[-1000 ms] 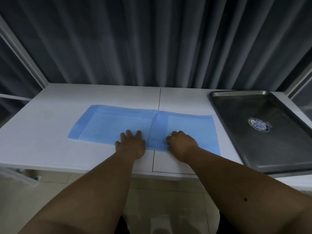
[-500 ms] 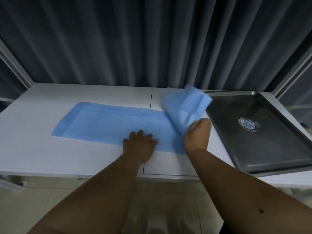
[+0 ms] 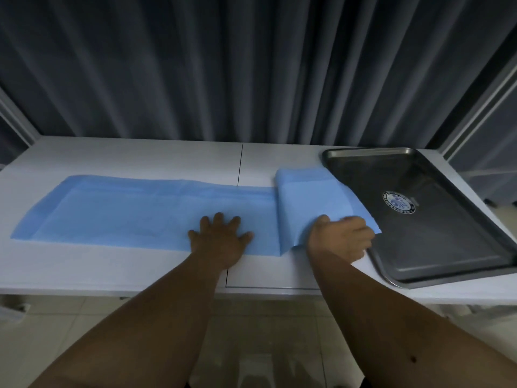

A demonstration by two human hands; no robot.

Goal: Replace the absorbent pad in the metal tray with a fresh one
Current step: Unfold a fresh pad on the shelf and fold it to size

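Pad, blue and thin, lies spread along the white surface, its right end folded and touching the rim of the metal tray. The left hand presses flat on it with fingers spread. The right hand grips the folded end's near edge.

text: none could be read | sign: one round blue-and-white emblem sat on the floor of the metal tray | its ring of lettering was too small to read
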